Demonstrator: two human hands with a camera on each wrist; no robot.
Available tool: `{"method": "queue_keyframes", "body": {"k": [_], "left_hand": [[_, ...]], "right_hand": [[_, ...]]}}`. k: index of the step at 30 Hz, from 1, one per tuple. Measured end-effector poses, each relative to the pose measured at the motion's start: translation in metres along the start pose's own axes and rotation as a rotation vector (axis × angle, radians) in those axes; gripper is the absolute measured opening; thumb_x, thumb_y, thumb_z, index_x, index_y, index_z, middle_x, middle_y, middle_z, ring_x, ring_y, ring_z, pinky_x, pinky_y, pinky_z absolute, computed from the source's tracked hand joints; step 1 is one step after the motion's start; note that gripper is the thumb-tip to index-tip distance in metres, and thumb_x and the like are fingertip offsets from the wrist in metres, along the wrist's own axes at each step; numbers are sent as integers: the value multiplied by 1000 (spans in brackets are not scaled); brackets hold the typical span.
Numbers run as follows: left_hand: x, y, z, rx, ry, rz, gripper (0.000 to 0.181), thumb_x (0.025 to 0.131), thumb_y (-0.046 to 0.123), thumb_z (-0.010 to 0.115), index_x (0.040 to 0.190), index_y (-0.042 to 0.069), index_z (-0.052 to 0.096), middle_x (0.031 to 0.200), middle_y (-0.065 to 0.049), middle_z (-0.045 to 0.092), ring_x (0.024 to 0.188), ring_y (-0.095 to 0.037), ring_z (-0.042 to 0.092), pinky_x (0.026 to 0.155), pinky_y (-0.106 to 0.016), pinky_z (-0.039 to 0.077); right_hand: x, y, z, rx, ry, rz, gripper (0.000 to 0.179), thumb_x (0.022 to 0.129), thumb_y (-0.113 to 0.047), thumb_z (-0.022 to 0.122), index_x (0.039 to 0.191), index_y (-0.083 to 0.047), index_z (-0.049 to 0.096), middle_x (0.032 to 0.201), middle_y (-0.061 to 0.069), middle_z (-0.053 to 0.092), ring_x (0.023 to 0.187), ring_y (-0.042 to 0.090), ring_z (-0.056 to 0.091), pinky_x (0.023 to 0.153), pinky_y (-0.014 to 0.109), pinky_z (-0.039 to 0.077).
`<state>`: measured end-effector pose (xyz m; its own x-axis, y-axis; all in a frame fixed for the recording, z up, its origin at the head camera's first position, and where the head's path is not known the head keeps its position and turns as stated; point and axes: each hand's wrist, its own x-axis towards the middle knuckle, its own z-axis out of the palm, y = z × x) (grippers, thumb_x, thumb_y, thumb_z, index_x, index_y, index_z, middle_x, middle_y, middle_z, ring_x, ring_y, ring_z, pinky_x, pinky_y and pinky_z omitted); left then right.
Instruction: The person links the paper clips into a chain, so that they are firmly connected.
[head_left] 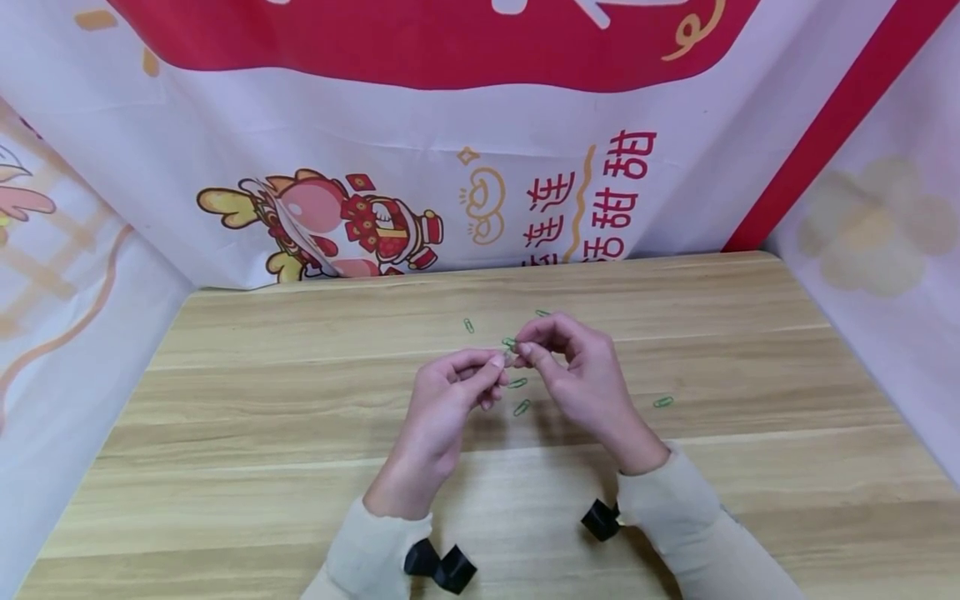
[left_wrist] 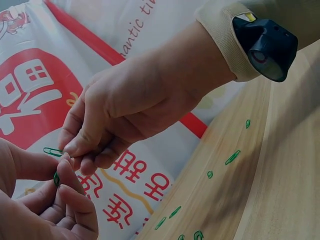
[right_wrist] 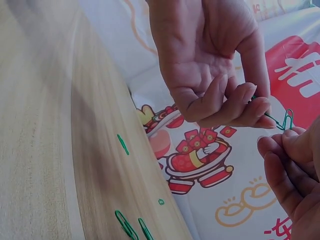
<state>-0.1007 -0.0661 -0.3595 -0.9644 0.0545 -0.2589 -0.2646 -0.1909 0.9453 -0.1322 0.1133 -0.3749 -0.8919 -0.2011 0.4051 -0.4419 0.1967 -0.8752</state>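
Note:
Both hands meet fingertip to fingertip above the wooden table. My right hand (head_left: 581, 371) pinches a green paper clip (right_wrist: 288, 119) between thumb and forefinger, its looped end sticking up past the fingertips. Another green paper clip (left_wrist: 56, 178) is in the grip of my left hand (head_left: 453, 387), mostly covered by the fingers. In the right wrist view the two clips come together right at the fingertips; whether they are linked, I cannot tell. Below the hands lie two loose green clips, an upper one (head_left: 517, 383) and a lower one (head_left: 522, 407).
More green paper clips lie on the table (head_left: 262, 433): one beyond the left hand (head_left: 468, 325), one behind the right hand (head_left: 542, 313) and one to the right (head_left: 663, 402). A printed cloth (head_left: 360, 117) hangs along the back edge and sides. Black cameras (head_left: 602, 521) sit at both cuffs.

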Motion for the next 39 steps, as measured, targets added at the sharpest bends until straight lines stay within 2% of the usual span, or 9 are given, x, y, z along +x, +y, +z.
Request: {"method": "queue_keyframes", "body": {"k": [13, 22, 30, 39], "left_hand": [[-1, 2, 1, -13, 12, -6, 17, 104, 11, 70, 117, 0, 75, 91, 0, 75, 79, -13, 65, 70, -22, 51], [-2, 3, 3, -17, 1, -12, 18, 104, 11, 70, 118, 0, 75, 92, -1, 75, 80, -12, 65, 72, -22, 52], [-1, 2, 3, -31, 14, -9, 18, 103, 9, 71, 116, -3, 74, 89, 0, 75, 79, -12, 65, 71, -22, 51], [-2, 1, 5, -47, 18, -10, 17, 102, 8, 71, 114, -4, 73, 87, 0, 74, 77, -11, 64, 70, -21, 50]], "right_hand": [[2, -3, 0, 38, 13, -29, 13, 100, 11, 65, 107, 2, 70, 97, 14, 75, 84, 15, 74, 81, 29, 65], [2, -3, 1, -14, 14, -47, 14, 98, 12, 67, 104, 0, 72, 95, 11, 76, 85, 15, 74, 80, 27, 64], [2, -3, -2, 44, 28, -45, 12, 98, 12, 67, 105, 3, 70, 95, 14, 76, 83, 14, 74, 79, 28, 65], [1, -1, -1, 1, 21, -79, 15, 96, 14, 67, 103, 2, 71, 94, 13, 76, 83, 14, 75, 79, 28, 64]]}}
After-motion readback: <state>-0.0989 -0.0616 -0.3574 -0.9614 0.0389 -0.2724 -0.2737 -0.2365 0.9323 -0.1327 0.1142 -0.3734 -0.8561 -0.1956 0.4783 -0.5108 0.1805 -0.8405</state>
